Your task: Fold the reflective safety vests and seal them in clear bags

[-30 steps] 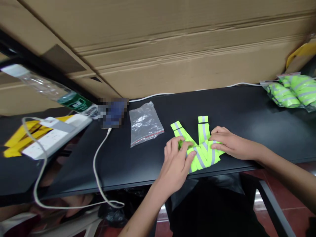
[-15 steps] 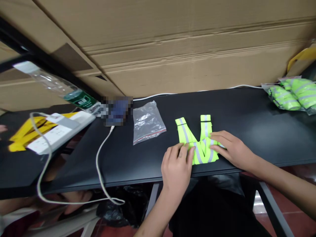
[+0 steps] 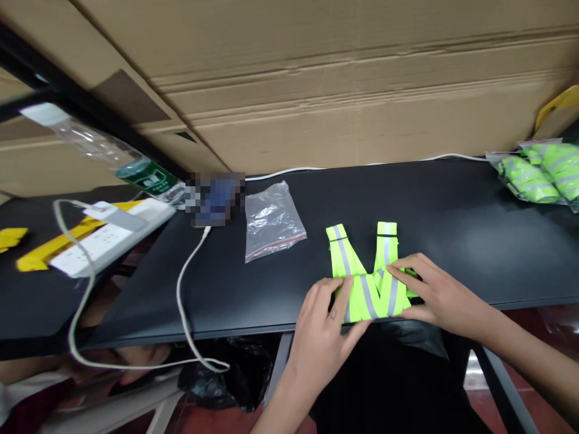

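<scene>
Pinching at its two sides, the left hand (image 3: 322,319) and right hand (image 3: 436,295) hold folded neon straps (image 3: 368,295) between them, right of lower centre. The folded part runs left to right; two strap ends (image 3: 388,244) point toward the top. Upper right, clear bags (image 3: 495,159) contain neon bundles (image 3: 561,166); another plastic bag (image 3: 274,223) lies flat near centre.

Extends left forearm (image 3: 287,398), bare, forward and inward; presents left hand (image 3: 319,331) back uppermost, index finger (image 3: 342,295) pointing ahead, thumb (image 3: 358,335) angled inward. Bears small dark mark (image 3: 333,313) on left index finger. Reaches right forearm (image 3: 520,337), bare, leftward; sets right hand (image 3: 438,295) with fingers (image 3: 409,265) opposing thumb. Grips with both hands, apart.
</scene>
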`<state>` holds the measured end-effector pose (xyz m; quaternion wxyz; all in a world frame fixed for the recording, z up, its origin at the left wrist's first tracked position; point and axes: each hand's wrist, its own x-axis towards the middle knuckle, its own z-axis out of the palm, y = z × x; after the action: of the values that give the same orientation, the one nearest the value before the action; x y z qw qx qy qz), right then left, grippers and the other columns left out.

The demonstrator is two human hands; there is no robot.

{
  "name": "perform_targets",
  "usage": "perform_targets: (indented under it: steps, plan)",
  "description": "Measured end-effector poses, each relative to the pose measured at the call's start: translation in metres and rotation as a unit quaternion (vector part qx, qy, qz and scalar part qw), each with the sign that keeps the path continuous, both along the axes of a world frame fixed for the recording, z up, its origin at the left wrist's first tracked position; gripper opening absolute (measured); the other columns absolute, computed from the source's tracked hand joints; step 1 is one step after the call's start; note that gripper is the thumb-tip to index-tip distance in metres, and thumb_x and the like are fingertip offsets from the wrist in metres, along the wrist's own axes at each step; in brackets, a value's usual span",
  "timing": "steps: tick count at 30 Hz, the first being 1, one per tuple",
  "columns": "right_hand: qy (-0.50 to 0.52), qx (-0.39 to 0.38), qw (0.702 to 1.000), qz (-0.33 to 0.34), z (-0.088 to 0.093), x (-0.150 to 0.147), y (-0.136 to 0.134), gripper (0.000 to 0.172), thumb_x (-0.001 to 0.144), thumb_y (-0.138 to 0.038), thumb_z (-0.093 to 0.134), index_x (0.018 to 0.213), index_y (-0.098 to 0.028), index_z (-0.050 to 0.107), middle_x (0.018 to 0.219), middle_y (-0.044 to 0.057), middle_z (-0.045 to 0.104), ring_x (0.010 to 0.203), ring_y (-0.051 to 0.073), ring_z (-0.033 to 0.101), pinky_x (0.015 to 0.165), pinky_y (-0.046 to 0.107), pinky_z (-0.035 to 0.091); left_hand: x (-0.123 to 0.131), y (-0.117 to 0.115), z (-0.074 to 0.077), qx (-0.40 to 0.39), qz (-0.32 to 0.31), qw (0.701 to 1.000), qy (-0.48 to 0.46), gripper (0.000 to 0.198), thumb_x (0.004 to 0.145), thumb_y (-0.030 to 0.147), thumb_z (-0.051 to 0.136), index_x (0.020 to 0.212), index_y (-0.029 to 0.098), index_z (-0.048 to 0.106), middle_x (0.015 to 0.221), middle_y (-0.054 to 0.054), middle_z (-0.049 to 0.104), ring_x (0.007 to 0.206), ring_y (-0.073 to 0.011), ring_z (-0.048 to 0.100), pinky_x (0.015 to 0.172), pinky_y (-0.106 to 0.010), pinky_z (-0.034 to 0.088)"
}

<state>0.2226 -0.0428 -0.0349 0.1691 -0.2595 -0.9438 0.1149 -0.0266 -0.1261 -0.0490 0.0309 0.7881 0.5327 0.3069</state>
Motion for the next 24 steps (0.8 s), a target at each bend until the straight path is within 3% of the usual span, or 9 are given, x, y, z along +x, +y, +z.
perform_targets:
  steps: [3,5,9,12,15,17,20,22,24]
  plan:
    - [0.020,0.013,1.000,-0.007,0.000,0.002,-0.008,0.056,0.099,-0.048,0.055,0.135,-0.006,0.052,0.110,0.018,0.067,0.099,0.029,0.063,0.084,0.044,0.058,-0.006,-0.001,0.001,0.020,-0.044,0.999,-0.020,0.044,0.093,0.025,0.069,0.131,0.012,0.052,0.109,-0.014,0.064,0.103,-0.0283,0.059,0.094,-0.045,0.050]
    - [0.044,0.012,0.998,-0.036,0.001,0.002,-0.008,0.053,0.100,-0.051,0.051,0.130,-0.007,0.052,0.106,0.017,0.067,0.094,0.028,0.064,0.079,0.043,0.058,-0.009,0.004,0.005,0.010,-0.063,0.997,-0.036,0.036,0.094,0.030,0.068,0.124,0.013,0.055,0.102,-0.011,0.066,0.094,-0.0256,0.059,0.086,-0.042,0.050]
    - [0.051,-0.035,0.996,-0.071,0.006,-0.007,0.016,0.036,0.103,-0.045,0.047,0.111,-0.013,0.060,0.099,0.013,0.066,0.086,0.024,0.063,0.075,0.039,0.056,-0.012,0.031,0.015,-0.095,-0.068,0.990,-0.073,0.019,0.102,0.036,0.054,0.100,0.019,0.062,0.091,-0.006,0.064,0.084,-0.0220,0.055,0.076,-0.036,0.046]
    - [0.020,-0.059,0.995,-0.076,0.007,-0.016,0.039,0.033,0.106,-0.040,0.042,0.098,-0.016,0.063,0.090,0.009,0.064,0.089,0.024,0.060,0.080,0.041,0.055,-0.014,0.056,0.017,-0.141,-0.013,0.988,-0.064,0.029,0.103,0.039,0.048,0.090,0.019,0.064,0.103,-0.008,0.058,0.101,-0.0255,0.051,0.091,-0.041,0.045]
    - [-0.005,-0.018,0.993,-0.116,0.002,-0.024,0.048,0.037,0.105,-0.040,0.040,0.089,-0.016,0.064,0.090,0.010,0.061,0.090,0.026,0.056,0.083,0.045,0.054,-0.013,0.072,0.014,-0.154,0.065,0.986,-0.031,0.030,0.101,0.044,0.049,0.106,0.020,0.065,0.118,-0.011,0.051,0.111,-0.0296,0.047,0.099,-0.048,0.040]
    - [0.011,0.037,0.986,-0.164,-0.004,-0.027,0.047,0.039,0.103,-0.044,0.045,0.094,-0.012,0.065,0.100,0.016,0.060,0.094,0.029,0.057,0.082,0.047,0.055,-0.012,0.076,0.013,-0.165,0.082,0.983,-0.024,0.034,0.100,0.045,0.050,0.122,0.020,0.059,0.123,-0.011,0.051,0.113,-0.0303,0.047,0.098,-0.048,0.039]
    - [0.063,0.123,0.968,-0.207,-0.009,-0.030,0.041,0.050,0.099,-0.048,0.053,0.121,-0.003,0.059,0.122,0.027,0.057,0.117,0.038,0.054,0.094,0.054,0.053,-0.010,0.079,0.013,-0.173,0.083,0.981,-0.008,0.033,0.102,0.044,0.047,0.125,0.022,0.056,0.122,-0.009,0.056,0.112,-0.0298,0.048,0.096,-0.046,0.039]
    - [0.056,0.135,0.974,-0.172,-0.009,-0.032,0.039,0.046,0.102,-0.038,0.050,0.135,-0.006,0.053,0.134,0.025,0.056,0.129,0.035,0.051,0.104,0.053,0.049,-0.009,0.079,0.014,-0.174,0.081,0.982,-0.002,0.029,0.102,0.042,0.047,0.122,0.023,0.057,0.119,-0.008,0.059,0.110,-0.0294,0.049,0.095,-0.046,0.039]
    - [0.007,0.102,0.991,-0.081,-0.006,-0.032,0.038,0.042,0.105,-0.031,0.043,0.143,-0.014,0.050,0.144,0.019,0.055,0.137,0.031,0.048,0.109,0.051,0.046,-0.008,0.080,0.015,-0.172,0.080,0.982,0.000,0.028,0.102,0.040,0.048,0.122,0.023,0.058,0.118,-0.008,0.061,0.109,-0.0292,0.050,0.094,-0.046,0.039]
